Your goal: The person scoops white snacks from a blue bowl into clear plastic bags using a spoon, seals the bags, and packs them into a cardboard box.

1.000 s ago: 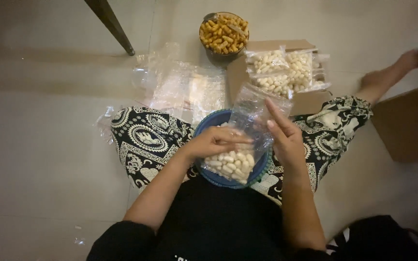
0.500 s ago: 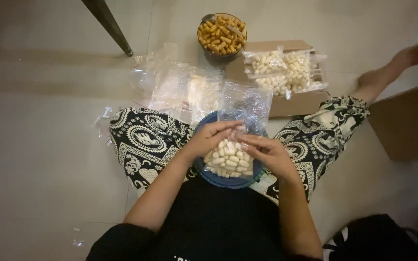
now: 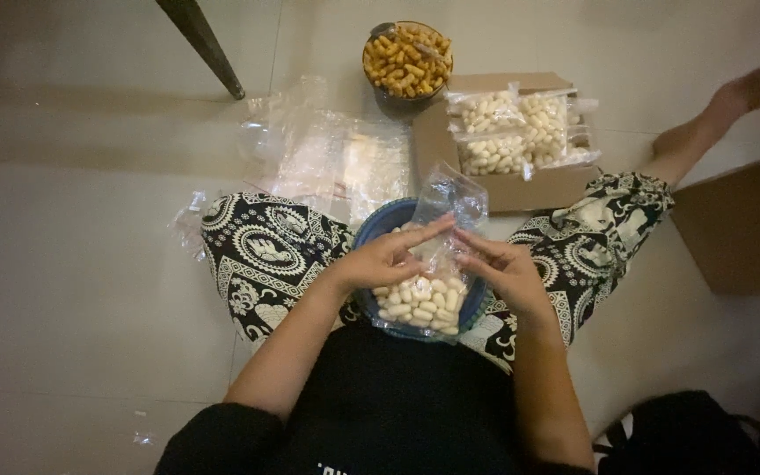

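Clear snack bag point(image 3: 424, 295) pinched by left hand point(image 3: 389, 259) and right hand point(image 3: 496, 273) over blue bowl point(image 3: 380, 224), cardboard box point(image 3: 556, 186) beyond.

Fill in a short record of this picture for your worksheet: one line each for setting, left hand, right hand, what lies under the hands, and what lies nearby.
Setting: person seated on a pale tiled floor
Left hand: fingers pinch the clear plastic bag of white puffed snacks near its neck
Right hand: fingers grip the same bag from the other side
Under the hands: round blue bowl on the lap
Nearby: flat cardboard box with filled clear bags; round bowl of orange snacks; empty clear bags
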